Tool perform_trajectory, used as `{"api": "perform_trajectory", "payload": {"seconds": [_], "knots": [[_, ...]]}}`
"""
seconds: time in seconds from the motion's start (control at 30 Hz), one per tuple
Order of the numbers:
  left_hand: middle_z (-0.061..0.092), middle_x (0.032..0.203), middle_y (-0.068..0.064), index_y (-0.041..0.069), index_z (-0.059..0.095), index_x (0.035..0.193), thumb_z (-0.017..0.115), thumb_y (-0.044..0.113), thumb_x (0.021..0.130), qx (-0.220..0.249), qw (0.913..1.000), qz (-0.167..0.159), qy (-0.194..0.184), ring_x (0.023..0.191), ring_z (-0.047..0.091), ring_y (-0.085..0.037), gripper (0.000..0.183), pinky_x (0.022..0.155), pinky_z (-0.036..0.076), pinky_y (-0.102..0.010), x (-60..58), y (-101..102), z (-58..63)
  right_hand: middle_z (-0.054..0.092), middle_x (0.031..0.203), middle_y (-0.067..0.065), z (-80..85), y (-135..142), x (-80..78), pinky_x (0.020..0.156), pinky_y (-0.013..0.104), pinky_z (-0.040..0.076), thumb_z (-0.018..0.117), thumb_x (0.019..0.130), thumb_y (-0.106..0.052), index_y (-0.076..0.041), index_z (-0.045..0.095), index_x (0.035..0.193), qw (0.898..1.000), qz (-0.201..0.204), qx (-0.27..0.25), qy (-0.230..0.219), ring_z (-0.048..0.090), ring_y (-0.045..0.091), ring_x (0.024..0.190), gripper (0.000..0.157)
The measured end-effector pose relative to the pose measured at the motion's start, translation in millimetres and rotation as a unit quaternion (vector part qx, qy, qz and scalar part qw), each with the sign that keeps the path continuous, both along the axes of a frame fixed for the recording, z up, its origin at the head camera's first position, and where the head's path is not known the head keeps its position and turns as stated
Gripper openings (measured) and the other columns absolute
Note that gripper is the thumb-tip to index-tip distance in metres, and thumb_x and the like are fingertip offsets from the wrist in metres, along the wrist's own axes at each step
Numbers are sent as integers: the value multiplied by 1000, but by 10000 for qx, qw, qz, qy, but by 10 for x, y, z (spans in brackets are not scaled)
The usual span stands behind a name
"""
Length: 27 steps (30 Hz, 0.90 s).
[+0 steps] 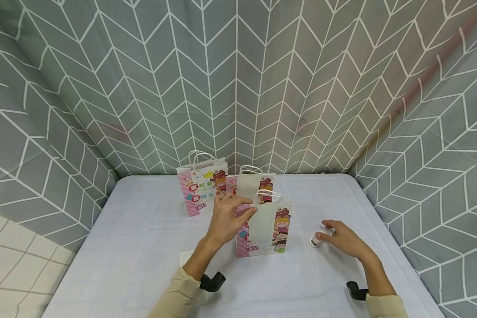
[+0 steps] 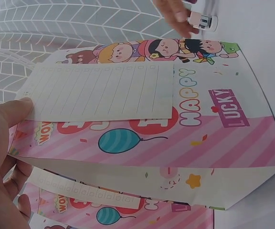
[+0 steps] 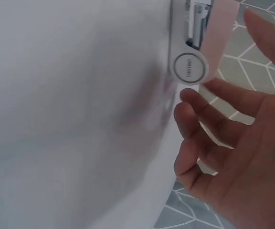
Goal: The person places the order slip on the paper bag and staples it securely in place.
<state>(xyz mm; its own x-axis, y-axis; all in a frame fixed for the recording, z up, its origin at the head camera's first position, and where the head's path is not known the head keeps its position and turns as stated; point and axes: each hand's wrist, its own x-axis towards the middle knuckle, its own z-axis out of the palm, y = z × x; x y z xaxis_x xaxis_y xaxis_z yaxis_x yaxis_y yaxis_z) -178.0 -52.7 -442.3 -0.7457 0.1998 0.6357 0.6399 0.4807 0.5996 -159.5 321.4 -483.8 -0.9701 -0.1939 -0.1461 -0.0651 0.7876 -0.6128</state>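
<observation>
My left hand (image 1: 227,219) pinches the top edge of the front gift bag (image 1: 282,229), its thumb over a lined paper sheet (image 1: 261,224) on the bag's face. The left wrist view shows this paper sheet (image 2: 104,90) lying flat against the pink-striped, cartoon-printed gift bag (image 2: 233,140). To the right, my right hand (image 1: 345,238) is at a small pink-and-white stapler (image 1: 315,241) on the table. In the right wrist view its fingers are spread and loosely bent beside the stapler (image 3: 190,67), not closed round it.
Behind the front bag stands a second gift bag (image 1: 231,182) with a paper sheet on it. A third gift bag (image 1: 202,187) stands back left. More white paper (image 1: 185,256) lies partly under my left forearm. A patterned grey curtain (image 1: 234,88) borders the white table (image 1: 143,229).
</observation>
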Motion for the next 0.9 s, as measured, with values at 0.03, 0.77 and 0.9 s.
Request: {"api": "perform_trajectory", "payload": {"seconds": [0.03, 0.77, 0.9], "knots": [[77, 95, 0, 8, 78, 101, 83, 25, 84, -12, 10000, 5, -4, 91, 55, -14, 25, 96, 30, -52, 0, 0, 2, 53, 134, 32, -22, 9, 4, 93, 56, 46, 69, 94, -43, 13, 50, 137, 9999, -36, 60, -109, 56, 44, 114, 74], [77, 94, 1, 9, 78, 101, 83, 27, 84, -93, 10000, 20, -18, 89, 55, -13, 25, 94, 30, -50, 16, 0, 16, 60, 126, 26, -72, -15, 9, 87, 52, 48, 71, 91, -45, 6, 61, 123, 9984, -436, 11, -348, 56, 39, 114, 61], [77, 94, 1, 9, 78, 101, 83, 26, 84, -81, 10000, 24, 33, 88, 55, -12, 25, 92, 30, -50, 11, -4, 15, 61, 122, 16, -57, -64, 26, 84, 44, 47, 73, 90, -45, 1, 55, 128, 9978, -453, -201, -440, 57, 30, 107, 62]]}}
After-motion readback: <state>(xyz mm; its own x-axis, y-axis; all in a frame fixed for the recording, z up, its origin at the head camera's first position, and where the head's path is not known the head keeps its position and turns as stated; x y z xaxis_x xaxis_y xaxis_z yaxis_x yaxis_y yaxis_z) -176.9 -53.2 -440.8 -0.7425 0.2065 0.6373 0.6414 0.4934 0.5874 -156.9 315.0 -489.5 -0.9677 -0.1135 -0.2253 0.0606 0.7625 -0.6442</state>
